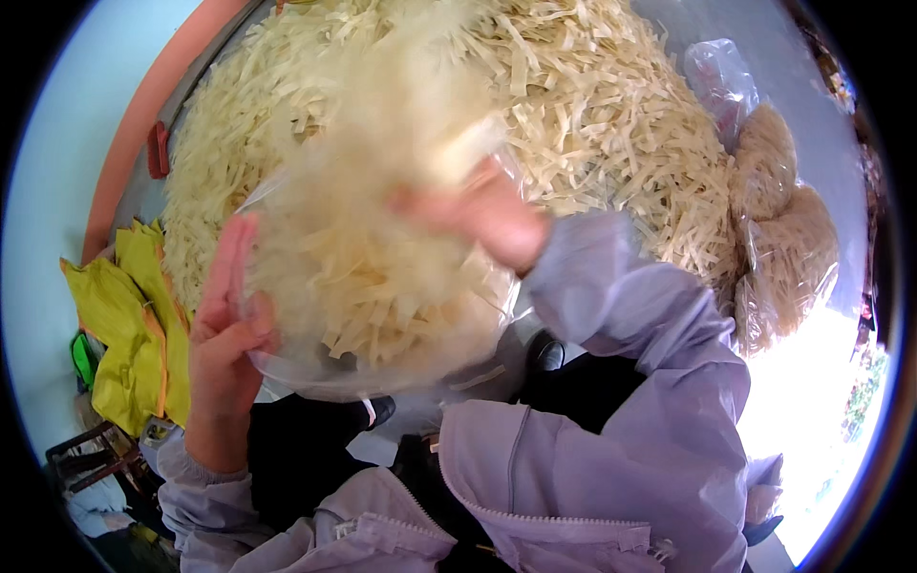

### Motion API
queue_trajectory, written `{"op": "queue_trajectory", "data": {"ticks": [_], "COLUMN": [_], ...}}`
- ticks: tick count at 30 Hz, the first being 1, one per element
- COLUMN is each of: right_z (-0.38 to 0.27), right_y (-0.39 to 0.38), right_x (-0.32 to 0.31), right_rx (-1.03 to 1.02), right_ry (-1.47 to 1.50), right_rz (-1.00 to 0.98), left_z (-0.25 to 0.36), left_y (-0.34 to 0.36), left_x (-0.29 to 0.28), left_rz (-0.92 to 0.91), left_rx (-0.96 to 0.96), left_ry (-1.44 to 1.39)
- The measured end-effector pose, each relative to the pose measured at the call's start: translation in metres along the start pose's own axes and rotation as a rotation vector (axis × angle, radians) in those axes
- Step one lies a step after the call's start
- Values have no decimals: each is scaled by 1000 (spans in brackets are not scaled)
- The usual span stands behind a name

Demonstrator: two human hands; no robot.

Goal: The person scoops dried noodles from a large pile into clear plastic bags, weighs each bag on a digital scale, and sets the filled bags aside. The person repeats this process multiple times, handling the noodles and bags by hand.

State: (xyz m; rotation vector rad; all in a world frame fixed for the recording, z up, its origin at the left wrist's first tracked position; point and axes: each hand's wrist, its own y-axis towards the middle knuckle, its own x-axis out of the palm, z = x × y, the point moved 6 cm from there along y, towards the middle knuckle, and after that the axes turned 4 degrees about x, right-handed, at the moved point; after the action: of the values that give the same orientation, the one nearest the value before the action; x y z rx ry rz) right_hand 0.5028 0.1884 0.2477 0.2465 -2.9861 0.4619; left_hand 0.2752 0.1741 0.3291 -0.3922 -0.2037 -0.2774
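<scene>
In front of me, a clear plastic bag (330,380) is partly filled with pale, flat dried noodle-like strips (396,310). My left hand (227,320) is at the bag's left side, fingers stretched upward and thumb bent over the plastic, pinching its edge. Above the bag's right side is my right hand (482,215), blurred by motion. A smeared mass of the same strips (406,105) is in the air beside and beyond it; whether its fingers grip any is not clear. A large heap of loose strips (602,124) spreads behind the bag.
Filled clear bags of thin tan strands (788,248) lie at the right, below a crumpled clear bag (723,86). Yellow sacks (138,325) lie at the left by the wall, near a red object (158,150). A dark wooden stool-like frame (95,454) stands lower left.
</scene>
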Motion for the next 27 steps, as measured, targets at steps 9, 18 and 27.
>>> {"op": "queue_trajectory", "data": {"ticks": [9,18,27], "right_z": [28,289,271], "right_y": [-9,11,170], "right_x": [-34,-271,-229], "right_rx": [-151,644,173], "right_ry": [-325,436,928], "right_rz": [-230,668,828], "left_z": [7,4,4], "left_y": [-16,-9,-2], "left_x": [-28,-36,-45], "left_rz": [166,254,266], "left_rx": [17,-20,-49], "left_ry": [117,98,58]}}
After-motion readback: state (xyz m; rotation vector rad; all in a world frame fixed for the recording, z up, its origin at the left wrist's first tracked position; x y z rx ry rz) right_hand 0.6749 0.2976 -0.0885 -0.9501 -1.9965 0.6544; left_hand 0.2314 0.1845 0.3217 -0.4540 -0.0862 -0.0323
